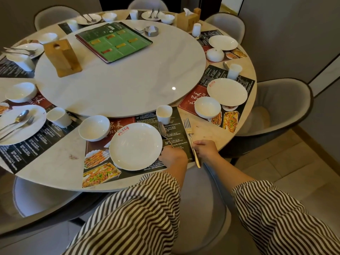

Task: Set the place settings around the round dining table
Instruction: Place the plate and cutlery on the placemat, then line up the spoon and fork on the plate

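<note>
A fork (191,139) is held by its handle in the right hand (206,150), fingers curled round it; its tines point away from the person and lie on the bare bench (55,168) just right of the near mat (139,144). A spoon (164,132) is held by the left hand (172,157), fingers closed on its handle, with its bowl resting on the mat just right of the plate (136,146). Both forearms are covered by striped sleeves (276,208).

The plate is set in the middle of the mat, with a red mark at its far rim. A bowl (94,127) stands just beyond the plate's left edge, and a cup (164,114) stands at the mat's far right, near the rim of the turntable (119,83).

To the right, a second mat (217,100) carries a plate, a bowl and a cup, with no cutlery seen on the plate. To the left, a plate (20,124) bearing a spoon and fork is seen, with a cup and bowl beside it. Further settings are laid round the far side of the bench.

On the turntable lie a green menu (114,42), a wooden holder (61,57) and a small metal dish (151,31). Grey chairs (276,107) are drawn up round the bench.
</note>
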`<state>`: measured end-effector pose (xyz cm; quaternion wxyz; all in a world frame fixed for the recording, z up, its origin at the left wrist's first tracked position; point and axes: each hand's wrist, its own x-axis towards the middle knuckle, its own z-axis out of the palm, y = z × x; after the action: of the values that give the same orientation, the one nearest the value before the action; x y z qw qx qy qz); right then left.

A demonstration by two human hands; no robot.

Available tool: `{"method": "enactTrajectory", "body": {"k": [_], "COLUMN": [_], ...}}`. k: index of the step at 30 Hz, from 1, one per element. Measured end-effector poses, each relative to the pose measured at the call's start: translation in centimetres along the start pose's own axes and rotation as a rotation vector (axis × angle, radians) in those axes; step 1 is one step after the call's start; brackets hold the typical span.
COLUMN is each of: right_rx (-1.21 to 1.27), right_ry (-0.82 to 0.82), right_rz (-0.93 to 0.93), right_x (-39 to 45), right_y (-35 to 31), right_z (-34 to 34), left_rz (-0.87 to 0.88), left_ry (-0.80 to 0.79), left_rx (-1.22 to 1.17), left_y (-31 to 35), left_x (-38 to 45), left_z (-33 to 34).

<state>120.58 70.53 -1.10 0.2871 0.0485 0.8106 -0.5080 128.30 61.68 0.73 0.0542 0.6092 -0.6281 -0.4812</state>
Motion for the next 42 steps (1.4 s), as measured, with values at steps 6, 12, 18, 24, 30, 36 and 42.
{"method": "enactTrajectory", "body": {"k": [6,12,18,24,30,36,42], "right_rx": [0.172,0.199,0.227,0.113,-0.044,-0.159,-0.197], "right_ry": [-0.076,-0.153,-0.216,-0.331,-0.27,-0.236,-0.206], "right_rz": [0.061,0.105,0.073,0.064,0.056,0.077,0.106], "right_x": [-2.6,-4.3,-6.2,-7.7,-7.7,-6.9,-6.4], "right_y": [-0.8,-1.2,-3.3,-5.7,-6.4,-6.4,-6.3], "right_z": [-0.3,1.1,5.2,10.7,14.8,16.0,16.3], "left_rz": [-0.109,-0.158,-0.152,-0.209,-0.233,-0.192,-0.154], "left_ry": [-0.154,-0.345,-0.4,-0.449,-0.45,-0.477,-0.481], "left_rx": [-0.154,-0.351,-0.431,-0.471,-0.34,-0.211,-0.191], "left_y": [0.4,-1.3,-3.1,-4.1,-5.1,-4.8,-5.2], "left_x": [-1.1,-1.8,0.5,3.4,6.6,7.4,7.9], "left_z": [-2.1,-5.4,-10.1,-16.9,-20.1,-20.3,-20.1]}}
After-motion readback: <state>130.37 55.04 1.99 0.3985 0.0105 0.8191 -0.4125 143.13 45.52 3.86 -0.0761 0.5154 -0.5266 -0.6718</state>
